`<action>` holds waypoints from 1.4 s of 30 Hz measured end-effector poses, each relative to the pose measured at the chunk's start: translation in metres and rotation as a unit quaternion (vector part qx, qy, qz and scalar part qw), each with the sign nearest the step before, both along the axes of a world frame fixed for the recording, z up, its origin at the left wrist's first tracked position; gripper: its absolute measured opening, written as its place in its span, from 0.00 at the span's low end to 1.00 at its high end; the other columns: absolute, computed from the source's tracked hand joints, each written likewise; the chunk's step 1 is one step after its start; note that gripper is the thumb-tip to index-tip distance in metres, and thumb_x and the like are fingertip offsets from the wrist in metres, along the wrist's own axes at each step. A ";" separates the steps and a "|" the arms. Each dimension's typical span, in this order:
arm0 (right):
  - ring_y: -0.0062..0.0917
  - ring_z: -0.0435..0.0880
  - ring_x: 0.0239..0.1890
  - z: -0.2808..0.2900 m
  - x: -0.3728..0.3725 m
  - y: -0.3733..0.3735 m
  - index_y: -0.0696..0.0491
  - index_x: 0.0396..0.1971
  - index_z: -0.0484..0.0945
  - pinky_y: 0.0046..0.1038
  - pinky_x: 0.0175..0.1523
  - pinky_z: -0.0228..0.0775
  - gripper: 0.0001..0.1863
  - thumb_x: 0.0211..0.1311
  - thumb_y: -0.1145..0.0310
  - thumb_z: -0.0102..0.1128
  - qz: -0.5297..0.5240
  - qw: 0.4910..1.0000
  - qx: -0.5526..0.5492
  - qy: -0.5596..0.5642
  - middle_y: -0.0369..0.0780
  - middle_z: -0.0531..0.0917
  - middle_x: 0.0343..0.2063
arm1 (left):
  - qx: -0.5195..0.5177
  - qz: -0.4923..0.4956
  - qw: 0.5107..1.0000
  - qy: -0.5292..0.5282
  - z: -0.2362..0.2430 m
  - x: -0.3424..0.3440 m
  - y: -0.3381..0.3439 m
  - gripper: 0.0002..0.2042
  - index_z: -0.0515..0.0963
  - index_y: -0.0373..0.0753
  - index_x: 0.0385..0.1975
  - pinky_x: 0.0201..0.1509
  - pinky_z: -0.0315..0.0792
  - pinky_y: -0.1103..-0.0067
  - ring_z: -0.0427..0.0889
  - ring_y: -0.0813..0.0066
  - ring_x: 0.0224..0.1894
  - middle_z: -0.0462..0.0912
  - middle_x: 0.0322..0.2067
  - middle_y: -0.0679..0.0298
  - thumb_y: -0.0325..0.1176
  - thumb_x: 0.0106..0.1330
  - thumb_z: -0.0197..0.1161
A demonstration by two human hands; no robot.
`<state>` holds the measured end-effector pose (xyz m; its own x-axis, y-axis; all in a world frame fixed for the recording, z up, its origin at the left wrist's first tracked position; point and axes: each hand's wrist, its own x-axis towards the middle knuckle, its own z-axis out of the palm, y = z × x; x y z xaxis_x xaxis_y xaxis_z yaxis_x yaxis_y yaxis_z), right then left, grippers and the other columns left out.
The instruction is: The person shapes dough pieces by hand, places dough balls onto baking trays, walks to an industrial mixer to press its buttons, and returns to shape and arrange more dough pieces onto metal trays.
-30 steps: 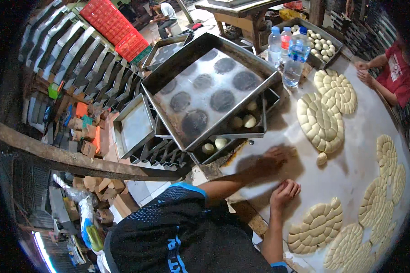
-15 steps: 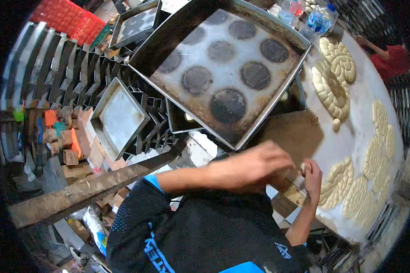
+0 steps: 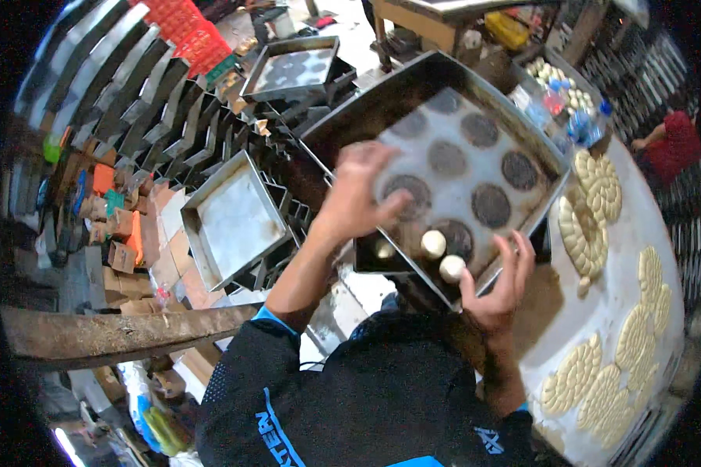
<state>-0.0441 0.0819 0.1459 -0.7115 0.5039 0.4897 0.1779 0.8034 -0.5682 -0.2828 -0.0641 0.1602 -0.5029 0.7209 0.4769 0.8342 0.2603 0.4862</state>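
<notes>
A deep square baking pan [image 3: 553,175] with dark round marks on its bottom stands in front of me. Two dough balls lie in its near corner: one ball [image 3: 433,244] sits farther in, the other ball [image 3: 452,269] is closer to the edge. My right hand [image 3: 500,289] is at the near right rim with fingers apart; its thumb is at the closer ball, touching or almost touching it. Over the pan's left side hovers my left hand [image 3: 358,198], slightly blurred, fingers spread and nothing seen in it. Under the big pan, another pan [image 3: 382,261] partly shows, with a dough ball inside.
On the right, a pale table [image 3: 549,354] bears several braided-looking dough shapes [image 3: 588,233] and bottles [image 3: 584,128]. Stacked pans [image 3: 144,101] and a shallow pan [image 3: 234,222] stand left, above a wooden beam [image 3: 132,335]. A person in red [image 3: 674,144] is at far right.
Both hands have left the spot beside the table and moved forward to the pan. Two dough balls now lie in it, where none lay before. The view has shifted.
</notes>
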 end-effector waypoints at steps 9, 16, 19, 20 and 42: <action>0.51 0.51 0.68 -0.025 0.005 0.013 0.61 0.61 0.58 0.47 0.72 0.41 0.45 0.31 0.75 0.53 -0.003 0.997 -0.080 0.015 0.57 0.54 0.65 | 0.204 0.183 0.717 -0.640 -0.096 -0.095 -0.049 0.28 0.63 0.48 0.57 0.38 0.70 0.62 0.73 0.73 0.42 0.73 0.37 0.68 0.45 0.56 0.59; 0.45 0.57 0.65 -0.109 0.048 0.026 0.59 0.64 0.52 0.46 0.69 0.49 0.44 0.48 0.57 0.57 -0.074 0.923 -0.231 0.300 0.51 0.58 0.62 | 0.251 0.156 0.759 -0.580 -0.115 -0.084 -0.052 0.14 0.71 0.44 0.39 0.49 0.66 0.72 0.71 0.72 0.41 0.72 0.41 0.64 0.46 0.60 0.55; 0.40 0.67 0.58 -0.158 0.079 0.032 0.61 0.60 0.61 0.42 0.64 0.56 0.33 0.56 0.60 0.54 -0.189 0.882 -0.331 0.278 0.51 0.65 0.59 | 0.209 0.198 0.809 -0.512 -0.093 -0.071 -0.049 0.16 0.72 0.45 0.41 0.53 0.66 0.69 0.73 0.69 0.44 0.73 0.43 0.63 0.50 0.64 0.53; 0.40 0.67 0.59 -0.167 0.083 0.031 0.61 0.60 0.61 0.41 0.64 0.56 0.33 0.56 0.60 0.54 -0.219 0.867 -0.365 0.258 0.51 0.65 0.59 | 0.206 0.187 0.796 -0.537 -0.106 -0.078 -0.053 0.20 0.69 0.49 0.48 0.50 0.64 0.63 0.70 0.69 0.48 0.72 0.44 0.65 0.49 0.58 0.56; 0.42 0.62 0.62 -0.186 0.121 0.006 0.63 0.62 0.58 0.38 0.66 0.54 0.32 0.63 0.58 0.43 -0.042 0.913 -0.342 -0.217 0.53 0.62 0.62 | 0.263 0.160 0.829 -0.466 -0.126 -0.078 -0.049 0.28 0.66 0.32 0.58 0.54 0.68 0.79 0.77 0.77 0.38 0.81 0.34 0.66 0.50 0.68 0.55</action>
<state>0.0765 0.0877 -0.0404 -0.7081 0.6486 -0.2790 0.5511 0.2608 -0.7926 -0.3604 -0.1134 0.0347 -0.9557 0.2936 -0.0201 -0.0384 -0.0568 0.9976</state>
